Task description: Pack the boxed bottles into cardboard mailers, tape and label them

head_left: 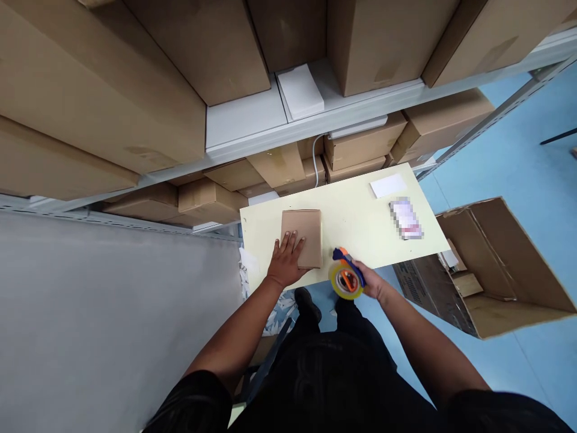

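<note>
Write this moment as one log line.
left hand: on small box | right hand: holding tape dispenser, apart from box | small box: on table | large open carton: right of table

You are at a packing station in what looks like a stockroom or warehouse: metal racking [369, 105] loaded with brown cardboard boxes [387, 45] runs along the far side of your pale table [351, 210]. The tape dispenser [359, 272] and small carton [312, 231] before you show it, as does the large open box [523, 270] on the blue floor [505, 144] to your right.
</note>
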The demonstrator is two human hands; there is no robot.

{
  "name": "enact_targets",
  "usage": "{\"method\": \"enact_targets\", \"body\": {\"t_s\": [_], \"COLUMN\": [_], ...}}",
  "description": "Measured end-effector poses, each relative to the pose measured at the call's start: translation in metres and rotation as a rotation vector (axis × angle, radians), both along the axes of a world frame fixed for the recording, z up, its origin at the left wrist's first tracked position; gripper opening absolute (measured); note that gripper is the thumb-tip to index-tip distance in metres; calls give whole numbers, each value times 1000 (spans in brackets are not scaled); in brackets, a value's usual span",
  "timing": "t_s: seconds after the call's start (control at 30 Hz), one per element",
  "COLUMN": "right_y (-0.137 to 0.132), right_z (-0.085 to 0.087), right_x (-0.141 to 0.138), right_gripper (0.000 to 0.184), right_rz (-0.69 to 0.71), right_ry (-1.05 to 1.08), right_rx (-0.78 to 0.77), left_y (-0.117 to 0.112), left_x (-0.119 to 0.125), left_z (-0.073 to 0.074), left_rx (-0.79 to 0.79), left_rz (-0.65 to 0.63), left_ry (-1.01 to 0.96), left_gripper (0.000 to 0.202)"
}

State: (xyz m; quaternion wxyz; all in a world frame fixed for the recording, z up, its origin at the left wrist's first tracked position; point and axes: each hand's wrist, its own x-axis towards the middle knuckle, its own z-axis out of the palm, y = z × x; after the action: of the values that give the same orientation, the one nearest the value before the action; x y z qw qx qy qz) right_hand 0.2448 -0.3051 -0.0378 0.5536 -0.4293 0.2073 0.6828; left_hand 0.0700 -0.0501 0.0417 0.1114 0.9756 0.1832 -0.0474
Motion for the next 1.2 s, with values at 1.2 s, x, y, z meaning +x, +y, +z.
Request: {"method": "enact_targets", "body": {"t_s": [1.2], "right_y": [-14], "right_z": [12], "right_x": [-25], "right_gripper": [39], "right_rz": [-138], "right_ry": [75], "right_rx": [44], "left_y": [-20], "left_x": [46], "left_z": [12], "left_rx": [-8], "left_rz": [212], "left_ry": [144], "left_gripper": [98]}}
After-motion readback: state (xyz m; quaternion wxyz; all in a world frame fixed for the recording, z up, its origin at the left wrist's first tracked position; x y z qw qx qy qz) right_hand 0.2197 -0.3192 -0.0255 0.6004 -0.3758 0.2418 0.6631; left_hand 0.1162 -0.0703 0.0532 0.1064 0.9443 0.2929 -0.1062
